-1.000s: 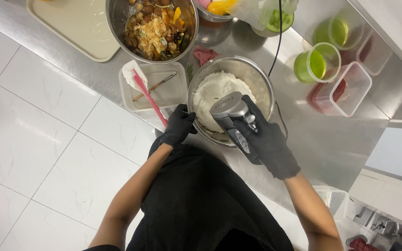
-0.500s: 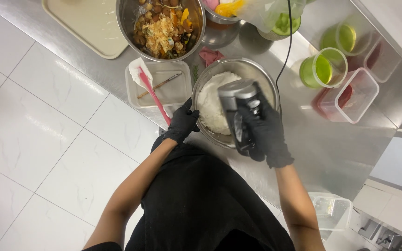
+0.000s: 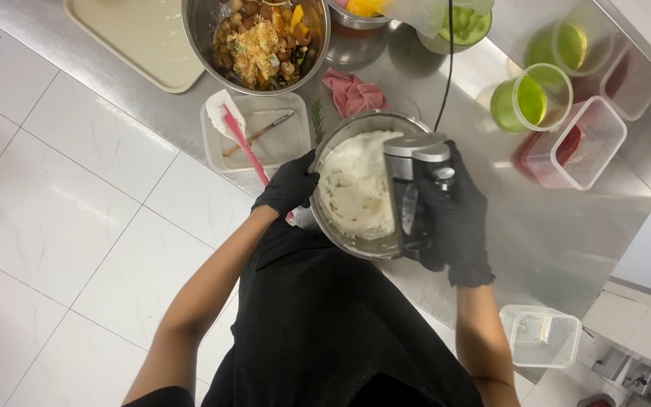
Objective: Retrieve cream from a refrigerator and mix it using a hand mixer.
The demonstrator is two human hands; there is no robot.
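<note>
A steel bowl (image 3: 340, 132) of white creamy mixture (image 3: 356, 185) stands at the front edge of the steel counter (image 3: 551, 234). My left hand (image 3: 289, 185), in a black glove, grips the bowl's left rim. My right hand (image 3: 453, 215), also gloved, holds a grey hand blender (image 3: 410, 181) upright over the right side of the bowl. Its black cord (image 3: 448, 64) runs up toward the back of the counter. The blender's lower end is hidden in the mixture.
Behind the bowl lie a pink cloth (image 3: 353, 92), a clear tray (image 3: 284, 143) with a pink spatula (image 3: 244, 143), and a large bowl of mixed food (image 3: 259, 41). Green-filled tubs (image 3: 525, 102), a red-filled box (image 3: 570, 143) and an empty clear box (image 3: 540, 335) stand to the right. A beige tray (image 3: 141, 38) is far left.
The blender has swung from a tilt to upright over the bowl's right side. My view has shifted closer over the bowl. The left hand stays on the rim.
</note>
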